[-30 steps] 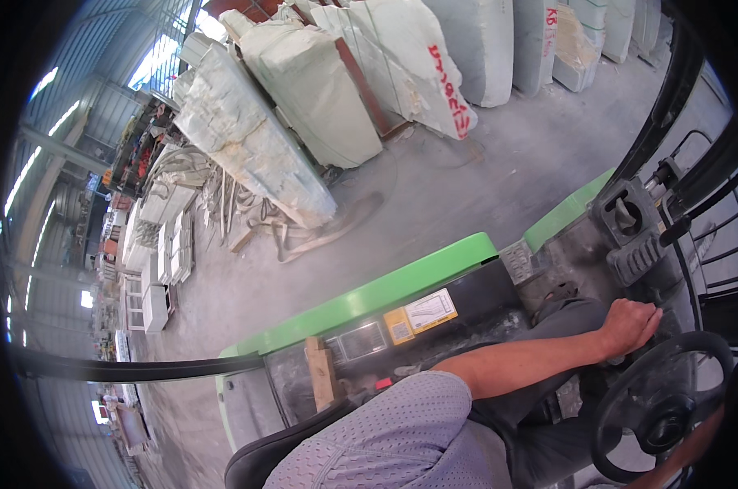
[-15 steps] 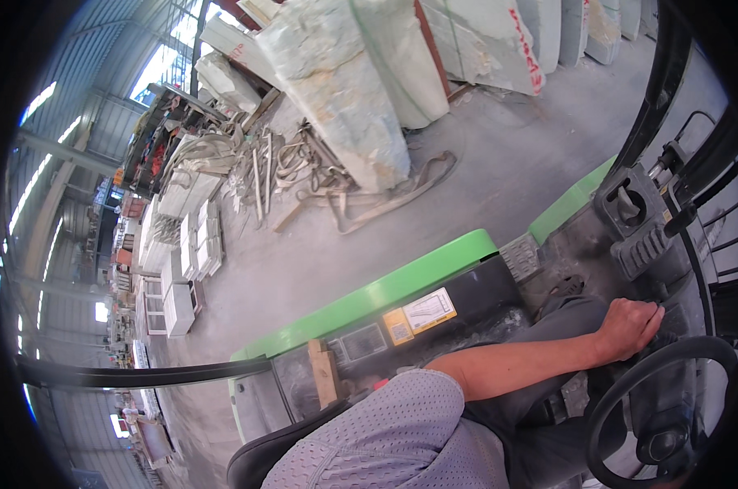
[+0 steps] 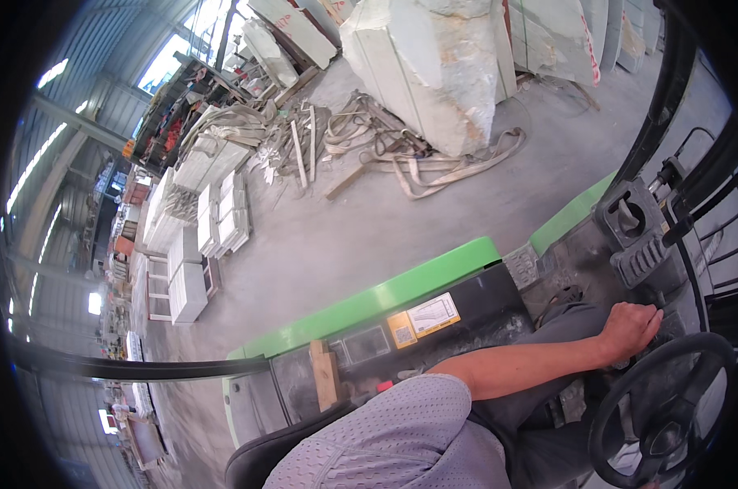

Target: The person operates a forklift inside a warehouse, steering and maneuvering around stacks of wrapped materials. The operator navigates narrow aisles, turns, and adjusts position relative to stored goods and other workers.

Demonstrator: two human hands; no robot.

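Observation:
My left arm in a grey perforated sleeve reaches across to the right. At its end my left hand (image 3: 627, 332) is closed, with its fingers curled down just beyond the rim of a black steering wheel (image 3: 604, 424). What those fingers grip is hidden beneath them, dark and close to the steering column. The wheel's hub (image 3: 664, 440) shows near the lower right. My right hand cannot be seen. Below my left forearm are my legs in dark trousers (image 3: 540, 399).
I sit in a vehicle with a green side panel (image 3: 369, 292), a wooden block (image 3: 325, 376) beside the seat and a black pillar (image 3: 658, 106). Outside stand large stone slabs (image 3: 434, 73), tangled straps (image 3: 459, 167) on the floor and stacked pale slabs (image 3: 188, 281).
The stone slabs and straps outside have shifted rightward against the vehicle's side. The steering wheel's spokes sit at a different angle. My left hand stays in the same place, still closed.

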